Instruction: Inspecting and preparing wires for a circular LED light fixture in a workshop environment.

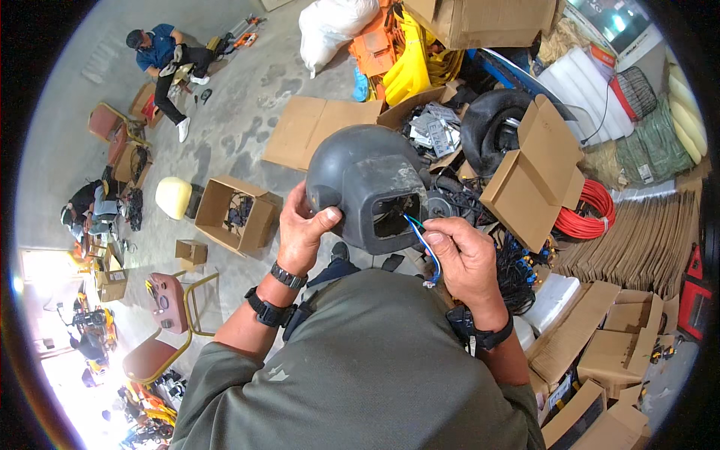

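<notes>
A dark rounded plastic housing [352, 172] with a square opening on its near side is held up in front of me. My left hand [307, 232] grips its left side, fingers behind it and thumb on the lower edge. Thin blue, green and white wires [431, 262] come out of the opening and end in a small connector. My right hand [461, 259] pinches these wires just right of the housing. The inside of the opening is dark and hard to make out.
Cartons [236, 211], a red cable coil [585, 217], stacked flat cardboard [630, 240] and a white sack [330, 30] surround me. A chair [150, 360] stands at lower left. A co-worker [161, 56] sits at upper left; another [86, 202] is bent over at the left.
</notes>
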`<state>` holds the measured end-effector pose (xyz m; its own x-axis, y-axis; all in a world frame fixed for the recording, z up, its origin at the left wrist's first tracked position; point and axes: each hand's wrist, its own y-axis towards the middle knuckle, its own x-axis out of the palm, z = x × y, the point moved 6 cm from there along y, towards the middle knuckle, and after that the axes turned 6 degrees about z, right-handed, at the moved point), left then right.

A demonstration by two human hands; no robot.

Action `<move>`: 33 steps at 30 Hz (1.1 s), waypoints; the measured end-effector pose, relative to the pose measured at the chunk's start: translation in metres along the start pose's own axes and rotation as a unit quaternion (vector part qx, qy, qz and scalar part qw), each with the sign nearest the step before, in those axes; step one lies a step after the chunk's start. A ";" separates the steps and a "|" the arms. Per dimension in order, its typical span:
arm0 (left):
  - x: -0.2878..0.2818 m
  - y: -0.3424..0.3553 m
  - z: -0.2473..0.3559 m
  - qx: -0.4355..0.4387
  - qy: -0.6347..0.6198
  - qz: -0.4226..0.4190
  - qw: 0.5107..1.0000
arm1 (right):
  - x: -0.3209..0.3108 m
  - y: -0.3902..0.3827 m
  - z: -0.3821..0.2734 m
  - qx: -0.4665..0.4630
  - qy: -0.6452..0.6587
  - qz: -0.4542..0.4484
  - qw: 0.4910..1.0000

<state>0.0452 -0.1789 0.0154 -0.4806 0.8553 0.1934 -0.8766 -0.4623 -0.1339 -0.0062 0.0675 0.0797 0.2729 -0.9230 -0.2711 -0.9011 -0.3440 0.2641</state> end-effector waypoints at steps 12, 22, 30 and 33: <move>0.000 -0.001 -0.003 -0.007 -0.010 -0.004 1.000 | 0.007 0.004 -0.013 -0.054 -0.051 -0.023 0.997; 0.000 0.001 -0.008 -0.024 -0.001 -0.013 1.000 | 0.004 0.008 -0.012 -0.031 -0.030 -0.023 0.999; -0.003 0.000 -0.022 -0.062 -0.042 -0.044 0.996 | 0.006 -0.003 0.000 0.095 0.112 -0.048 0.988; 0.004 -0.001 -0.024 -0.073 -0.083 -0.057 0.992 | 0.009 -0.003 -0.001 0.087 0.129 -0.057 0.986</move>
<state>0.0452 -0.1691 -0.0070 -0.3858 0.8449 0.3706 -0.9187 -0.3148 -0.2387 -0.0010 0.0602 0.0778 0.4314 -0.9013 -0.0395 -0.8981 -0.4332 0.0758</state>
